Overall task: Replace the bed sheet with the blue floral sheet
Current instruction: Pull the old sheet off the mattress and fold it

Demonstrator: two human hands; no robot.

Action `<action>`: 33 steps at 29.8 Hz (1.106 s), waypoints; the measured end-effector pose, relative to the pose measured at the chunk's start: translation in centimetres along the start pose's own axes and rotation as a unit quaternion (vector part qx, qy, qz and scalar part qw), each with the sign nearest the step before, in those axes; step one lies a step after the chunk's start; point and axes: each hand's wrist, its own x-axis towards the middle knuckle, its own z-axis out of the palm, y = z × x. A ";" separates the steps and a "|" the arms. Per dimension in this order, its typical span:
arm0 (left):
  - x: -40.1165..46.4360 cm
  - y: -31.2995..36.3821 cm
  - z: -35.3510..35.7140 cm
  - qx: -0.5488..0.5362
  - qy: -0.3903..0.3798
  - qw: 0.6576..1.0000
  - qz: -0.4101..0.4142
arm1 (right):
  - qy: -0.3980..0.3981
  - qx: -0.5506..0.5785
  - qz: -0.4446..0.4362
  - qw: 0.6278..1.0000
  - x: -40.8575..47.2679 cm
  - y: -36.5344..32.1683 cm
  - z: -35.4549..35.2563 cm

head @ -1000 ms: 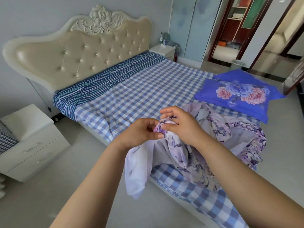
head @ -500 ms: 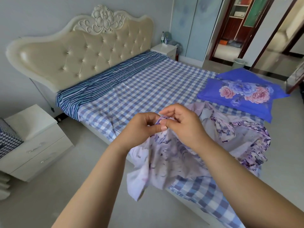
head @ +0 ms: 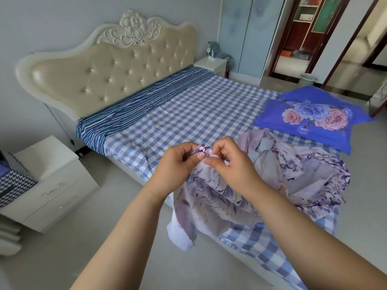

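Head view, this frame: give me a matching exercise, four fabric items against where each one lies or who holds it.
Items:
1. lilac floral sheet
2. checked sheet
3. striped cloth
4. blue pillows with roses

Places:
A. spread flat over most of the mattress
B. lying in a band along the headboard
C. stacked at the far corner of the bed's foot end
D. pinched at its edge by the left hand and right hand, the rest bunched on the bed

Pairs: 1-D, 2-A, 3-B, 4-C
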 end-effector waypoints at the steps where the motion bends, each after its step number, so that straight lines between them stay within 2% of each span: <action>1: -0.1 0.0 -0.1 0.001 0.001 1.000 0.002 | 0.000 -0.002 -0.005 1.000 0.0 0.0 0.2; 7: -0.3 -0.2 -1.4 -0.022 0.027 0.999 0.020 | 0.012 -0.018 -0.004 1.000 -0.3 0.6 0.8; 12: -0.7 -0.5 -2.6 -0.058 0.033 0.998 0.016 | -0.015 -0.117 0.036 0.992 -1.1 2.7 0.9; 19: -2.1 -1.3 -4.3 -0.065 0.038 0.997 0.005 | -0.053 -0.190 0.128 0.972 -2.0 5.0 1.8; 25: -3.7 -2.9 -5.7 -0.051 0.017 0.999 -0.011 | -0.096 -0.179 0.141 0.969 -1.7 6.8 2.9; 33: -5.5 -3.6 -6.6 -0.042 0.049 0.996 -0.063 | -0.132 -0.041 0.117 0.983 -0.8 5.7 5.5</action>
